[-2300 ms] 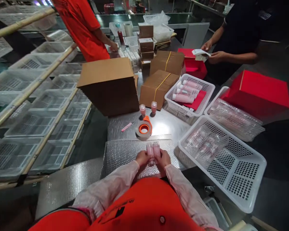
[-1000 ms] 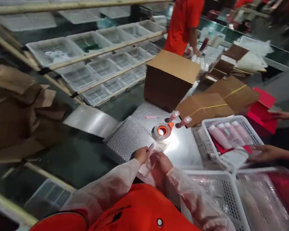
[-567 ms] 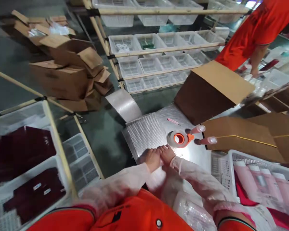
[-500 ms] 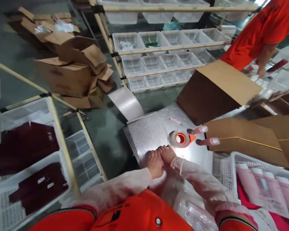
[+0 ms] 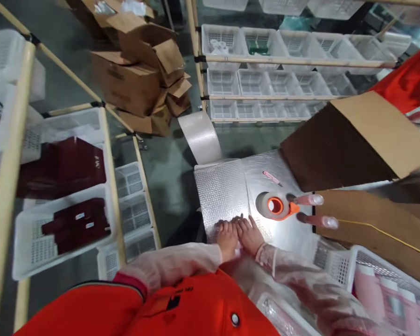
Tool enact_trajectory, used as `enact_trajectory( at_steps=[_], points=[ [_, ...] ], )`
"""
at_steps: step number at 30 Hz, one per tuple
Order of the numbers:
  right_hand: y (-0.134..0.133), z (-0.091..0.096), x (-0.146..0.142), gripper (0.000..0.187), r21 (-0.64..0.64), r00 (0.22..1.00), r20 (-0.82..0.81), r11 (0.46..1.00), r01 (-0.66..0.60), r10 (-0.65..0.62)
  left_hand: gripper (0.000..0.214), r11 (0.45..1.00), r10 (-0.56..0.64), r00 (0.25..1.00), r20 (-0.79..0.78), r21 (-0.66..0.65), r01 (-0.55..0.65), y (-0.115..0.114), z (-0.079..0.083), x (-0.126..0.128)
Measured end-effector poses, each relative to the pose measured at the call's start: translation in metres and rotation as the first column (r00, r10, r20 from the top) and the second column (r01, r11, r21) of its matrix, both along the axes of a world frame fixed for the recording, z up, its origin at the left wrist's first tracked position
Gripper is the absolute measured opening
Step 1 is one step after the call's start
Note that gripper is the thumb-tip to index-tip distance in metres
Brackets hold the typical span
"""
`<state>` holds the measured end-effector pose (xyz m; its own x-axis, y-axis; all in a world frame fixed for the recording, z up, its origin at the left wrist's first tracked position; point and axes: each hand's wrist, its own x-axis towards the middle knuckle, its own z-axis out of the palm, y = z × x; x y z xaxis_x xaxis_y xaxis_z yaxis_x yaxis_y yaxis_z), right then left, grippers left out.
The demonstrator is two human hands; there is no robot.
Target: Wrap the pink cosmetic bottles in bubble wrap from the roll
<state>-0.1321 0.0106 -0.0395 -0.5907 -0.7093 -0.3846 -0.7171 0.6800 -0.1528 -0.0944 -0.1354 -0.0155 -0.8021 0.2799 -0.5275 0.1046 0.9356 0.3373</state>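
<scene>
— Bubble wrap is what I have under both palms: the bubble-wrap sheet (image 5: pixel 221 196) lies flat on the steel table (image 5: pixel 294 233), and my left hand (image 5: pixel 227 238) and right hand (image 5: pixel 250 233) rest side by side at its near edge, fingers spread.

— Is either grip closed on anything?

— No. Both are released, fingers stretched out and pressing down on the wrap. I judge they lie flat like that to pin whatever is rolled under them; the pink jars I cannot see now.

— What sits around them?

— Just beyond my right hand is the tape dispenser (image 5: pixel 276 206) with its orange core, placed near, I'd guess, so a strip is within reach. Two pink capped jars (image 5: pixel 313 200) lie past it, touching the foot of the flat cardboard bundle (image 5: pixel 371 224). A pink box cutter (image 5: pixel 272 177) lies near the large brown carton (image 5: pixel 350 140). White baskets (image 5: pixel 252 46) fill the rack.

— What has changed?

— Two seconds back I held two jars upright between my fingers at the wrap's middle; now the hands are open and flat. My head has turned left too, so the rack and floor cartons (image 5: pixel 140 79) show.
</scene>
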Motion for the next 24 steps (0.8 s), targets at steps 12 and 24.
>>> enact_trajectory(
  at_steps=[12, 24],
  points=[
    [-0.034, 0.03, -0.037, 0.039, 0.131, 0.988, 0.153, 0.99, -0.047, 0.026, 0.084, 0.996, 0.056, 0.997, 0.051, 0.061, -0.059, -0.022, 0.016, -0.016],
    [-0.045, 0.041, -0.056, 0.041, 0.148, 0.991, 0.122, 0.988, 0.038, -0.057, 0.037, 0.973, 0.127, 0.967, 0.22, 0.163, -0.165, -0.039, 0.005, -0.065]
  ],
)
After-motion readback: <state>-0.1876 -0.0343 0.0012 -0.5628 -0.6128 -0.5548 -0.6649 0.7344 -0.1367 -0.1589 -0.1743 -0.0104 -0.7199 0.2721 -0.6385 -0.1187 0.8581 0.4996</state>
